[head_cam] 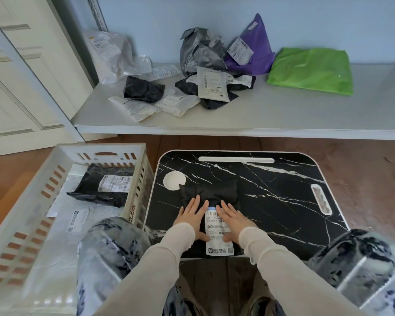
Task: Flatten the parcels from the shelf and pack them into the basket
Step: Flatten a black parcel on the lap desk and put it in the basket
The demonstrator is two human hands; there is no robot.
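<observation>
A black parcel (211,190) with a white shipping label (217,233) lies on the near part of the black marble-pattern lap table (271,185). My left hand (193,216) and my right hand (234,221) lie flat on it side by side, fingers straight, pressing down on either side of the label. The white slatted basket (55,169) stands to the left of the table; a black parcel (105,185) and white parcels (78,220) lie inside it. On the white shelf (260,115) behind sit several parcels: black, grey (198,49), purple (255,42), green (310,69) and white ones.
A white door and frame (21,76) stand at the left. Wooden floor (363,160) shows between shelf and table. My knees in patterned trousers (110,247) flank the table, the left one against the basket's near corner.
</observation>
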